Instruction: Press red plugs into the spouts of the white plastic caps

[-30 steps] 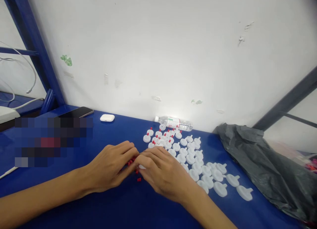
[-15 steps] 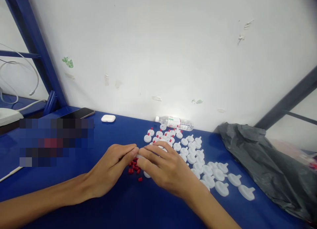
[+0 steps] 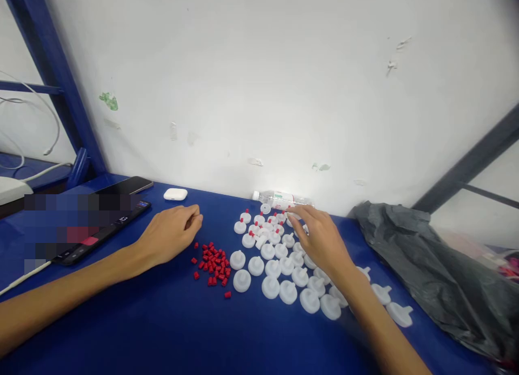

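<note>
My left hand (image 3: 172, 234) rests on the blue table (image 3: 162, 326) with its fingers curled in, left of a small pile of red plugs (image 3: 213, 261). My right hand (image 3: 320, 242) reaches over the spread of white round caps (image 3: 279, 269) towards the back group, where caps carrying red plugs (image 3: 259, 224) stand. Its fingertips are smeared near the far caps, so I cannot make out whether they hold anything.
A clear plastic bottle (image 3: 281, 199) lies against the white wall. A white earbud case (image 3: 175, 193) and a dark phone (image 3: 125, 185) sit at the back left, and a black device (image 3: 103, 233) lies nearer. A black plastic bag (image 3: 425, 267) covers the right side.
My hands were together over the red plugs; now they have parted. The left drew back to the left, and the right swung to the far caps, uncovering the plugs and front caps.
</note>
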`<state>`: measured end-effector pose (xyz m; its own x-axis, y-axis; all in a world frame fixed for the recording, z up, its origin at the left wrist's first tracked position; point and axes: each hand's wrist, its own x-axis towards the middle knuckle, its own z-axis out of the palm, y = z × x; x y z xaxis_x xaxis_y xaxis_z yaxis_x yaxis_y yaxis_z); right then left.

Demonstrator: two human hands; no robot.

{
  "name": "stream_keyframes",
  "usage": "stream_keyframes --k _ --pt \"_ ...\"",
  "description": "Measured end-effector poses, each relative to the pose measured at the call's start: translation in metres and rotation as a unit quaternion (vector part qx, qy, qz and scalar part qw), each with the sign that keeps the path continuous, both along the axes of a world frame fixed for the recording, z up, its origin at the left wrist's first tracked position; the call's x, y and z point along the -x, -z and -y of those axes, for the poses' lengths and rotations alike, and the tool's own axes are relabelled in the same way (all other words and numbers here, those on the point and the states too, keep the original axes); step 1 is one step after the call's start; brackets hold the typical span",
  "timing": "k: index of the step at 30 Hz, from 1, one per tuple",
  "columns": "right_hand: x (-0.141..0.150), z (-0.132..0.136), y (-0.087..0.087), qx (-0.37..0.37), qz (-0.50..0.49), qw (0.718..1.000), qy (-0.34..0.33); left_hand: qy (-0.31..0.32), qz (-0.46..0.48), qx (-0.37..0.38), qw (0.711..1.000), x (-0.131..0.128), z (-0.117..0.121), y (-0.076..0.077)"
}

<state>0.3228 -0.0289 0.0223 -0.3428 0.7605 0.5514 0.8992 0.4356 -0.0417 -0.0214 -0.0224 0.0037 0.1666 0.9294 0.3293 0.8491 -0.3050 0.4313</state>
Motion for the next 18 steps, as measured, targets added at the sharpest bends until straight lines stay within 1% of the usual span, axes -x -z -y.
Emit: stream_keyframes --k 3,7,12,15,18 --pt "-0.005 -0.006 0.009 0.061 0.040 0.997 0.009 0.003 -0.073 0.020 0.997 -0.001 -0.001 0.009" --pt "-0.007 -0.008 0.015 0.098 0.055 0.994 -0.002 0.016 -0.128 0.023 0.991 -0.004 0.004 0.017" --pt "-0.008 -0.007 0.010 0.111 0.053 0.992 0.005 0.041 -0.154 0.024 0.987 -0.010 0.013 0.018" --pt "-0.010 -0.011 0.009 0.100 0.036 0.994 0.036 0.054 -0.154 0.025 0.986 -0.013 0.016 0.018" --pt "-0.014 -0.015 0.013 0.105 0.022 0.992 0.062 0.059 -0.151 0.023 0.987 -0.014 0.017 0.017"
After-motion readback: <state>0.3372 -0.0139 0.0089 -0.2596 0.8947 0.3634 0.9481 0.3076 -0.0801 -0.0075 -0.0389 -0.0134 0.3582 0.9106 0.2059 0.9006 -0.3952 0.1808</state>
